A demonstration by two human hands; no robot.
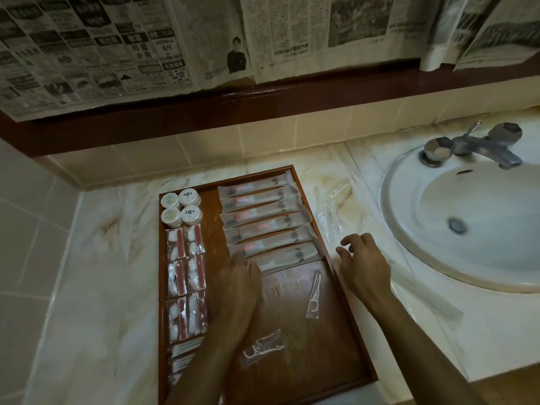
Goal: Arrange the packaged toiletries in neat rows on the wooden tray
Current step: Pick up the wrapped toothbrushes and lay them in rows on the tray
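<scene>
The left hand (238, 283) reaches forward over the wooden tray (344, 290), palm down, its straight fingers pressing on the near end of the lowest long white packet (287, 258). The right hand (363, 263) hovers over the tray's right rim, fingers loosely curled and holding nothing, apart from the packets.

On the tray's far left sit four round white containers (181, 208) in a two-by-two block; dark emblems mark the two right-hand lids, but no writing can be read. Below them run two columns of clear packets with red strips and white cotton (185, 271), then flat swab packets (185, 347) near the front edge. To the right, seven long white packets lie in a stacked row, each bearing a small dark emblem, unreadable. Two clear-wrapped floss picks (313, 296) lie loose on the bare wood, one tilted near the left forearm.

The tray rests on a pale marbled counter (102, 273). More clear wrappers (331, 209) lie on it just right of the tray. Further right is a white sink (467, 217) with a metal faucet (479, 146). Newspaper (117, 48) covers the wall above a dark red ledge and cream tiles.
</scene>
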